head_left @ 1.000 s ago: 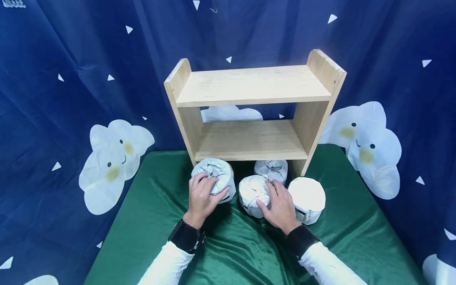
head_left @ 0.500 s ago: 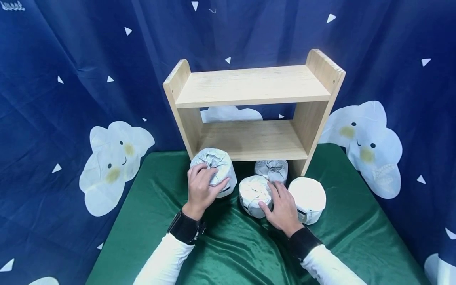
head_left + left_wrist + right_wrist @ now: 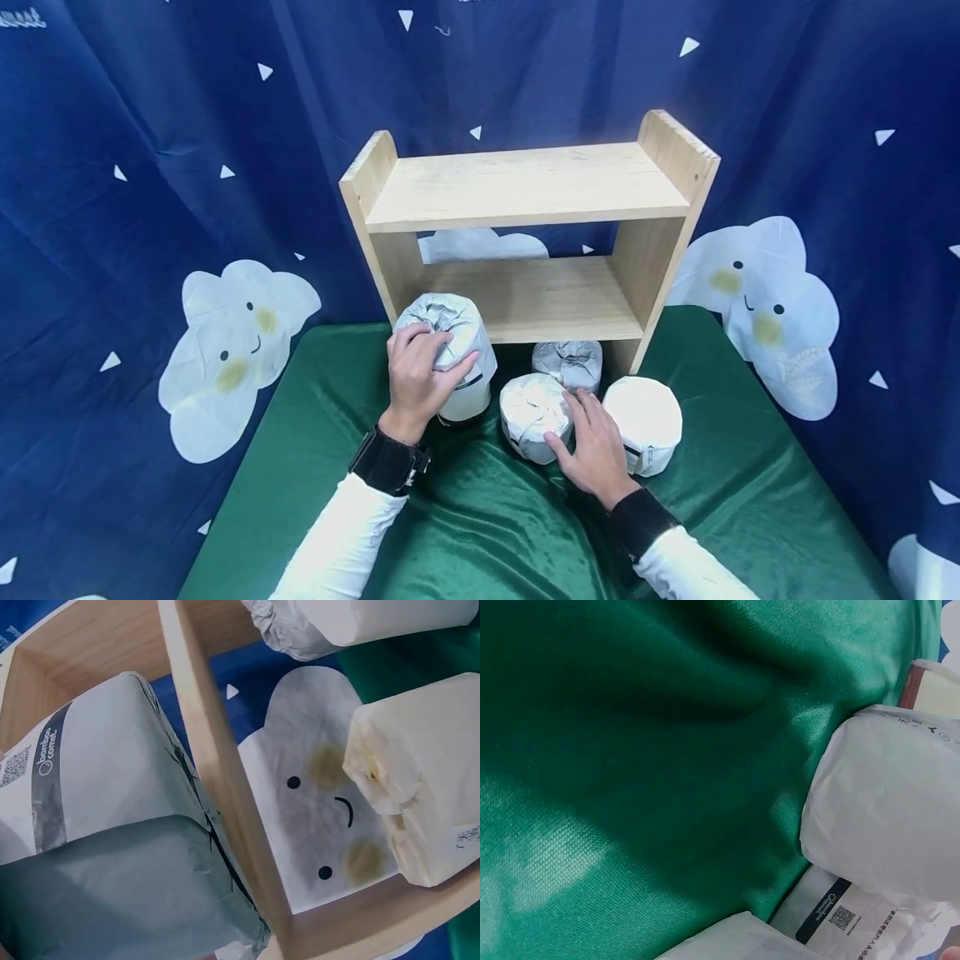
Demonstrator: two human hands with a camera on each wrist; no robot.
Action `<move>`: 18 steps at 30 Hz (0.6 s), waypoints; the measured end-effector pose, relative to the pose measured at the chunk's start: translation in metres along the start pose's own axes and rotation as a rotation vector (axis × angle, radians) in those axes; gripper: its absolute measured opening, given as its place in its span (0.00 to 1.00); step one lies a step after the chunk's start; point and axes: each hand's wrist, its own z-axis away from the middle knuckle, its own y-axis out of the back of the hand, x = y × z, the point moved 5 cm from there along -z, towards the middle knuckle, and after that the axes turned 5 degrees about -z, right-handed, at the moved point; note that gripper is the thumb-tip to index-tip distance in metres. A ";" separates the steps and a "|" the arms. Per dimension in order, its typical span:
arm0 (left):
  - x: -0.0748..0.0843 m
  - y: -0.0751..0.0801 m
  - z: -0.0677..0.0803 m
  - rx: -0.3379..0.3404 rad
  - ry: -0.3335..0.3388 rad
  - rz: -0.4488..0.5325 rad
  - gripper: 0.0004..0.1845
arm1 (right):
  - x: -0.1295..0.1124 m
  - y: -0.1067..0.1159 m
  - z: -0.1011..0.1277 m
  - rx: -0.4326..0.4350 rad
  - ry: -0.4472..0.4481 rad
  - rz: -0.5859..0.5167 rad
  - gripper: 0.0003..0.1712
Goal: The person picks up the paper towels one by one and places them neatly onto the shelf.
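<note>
My left hand [image 3: 415, 377] grips a paper-wrapped toilet roll [image 3: 467, 329] by its tucked top, its fingers at the hollow centre. This roll is raised in front of the shelf's left side; in the left wrist view its wrapper [image 3: 97, 787] shows a dark printed band. Below it, partly hidden, another wrapped roll [image 3: 467, 402] stands on the green cloth. My right hand [image 3: 596, 450] rests its fingertips and thumb at the right edge of a wrapped roll [image 3: 531, 412]. Further wrapped rolls stand beside it [image 3: 643, 417] and behind it [image 3: 567, 362].
A wooden two-tier shelf [image 3: 525, 192] stands at the back of the green-covered table [image 3: 322, 500]. The lower board [image 3: 540, 304] sits just beyond the rolls. A blue curtain [image 3: 187, 108] with cloud prints hangs behind.
My left hand has lifted its toilet roll upward toward the lower board, revealing another roll beneath. My right hand has stayed nearly still by its roll.
</note>
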 end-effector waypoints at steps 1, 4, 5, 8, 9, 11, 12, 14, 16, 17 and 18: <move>0.000 0.000 -0.001 0.004 -0.002 0.003 0.21 | 0.000 0.000 0.000 0.001 -0.001 -0.001 0.41; -0.001 -0.001 -0.004 0.011 -0.006 0.005 0.20 | 0.000 0.000 0.000 0.005 -0.002 0.000 0.41; -0.001 -0.001 -0.005 0.011 -0.007 0.005 0.20 | -0.001 -0.001 0.001 0.007 0.000 0.001 0.41; -0.003 -0.003 -0.008 0.013 -0.009 -0.005 0.20 | -0.002 -0.002 0.001 0.008 0.000 0.005 0.41; -0.003 -0.003 -0.009 0.013 -0.010 -0.008 0.20 | -0.002 -0.003 0.001 0.009 0.001 0.004 0.41; -0.004 -0.004 -0.012 0.007 -0.009 -0.016 0.20 | -0.003 -0.003 0.002 0.012 0.002 0.005 0.41; -0.005 -0.005 -0.013 0.001 -0.007 -0.021 0.20 | -0.004 -0.003 0.002 0.012 0.001 0.004 0.41; -0.006 -0.008 -0.016 -0.015 0.002 -0.031 0.20 | -0.004 -0.003 0.002 0.014 0.001 0.002 0.41; -0.008 -0.012 -0.019 -0.033 0.008 -0.043 0.19 | -0.005 -0.002 0.003 0.016 0.000 -0.002 0.41; -0.009 -0.014 -0.020 -0.042 0.010 -0.046 0.19 | -0.005 -0.001 0.003 0.017 0.000 -0.004 0.41; -0.011 -0.016 -0.021 -0.047 0.010 -0.051 0.20 | -0.006 -0.001 0.003 0.018 0.000 -0.007 0.41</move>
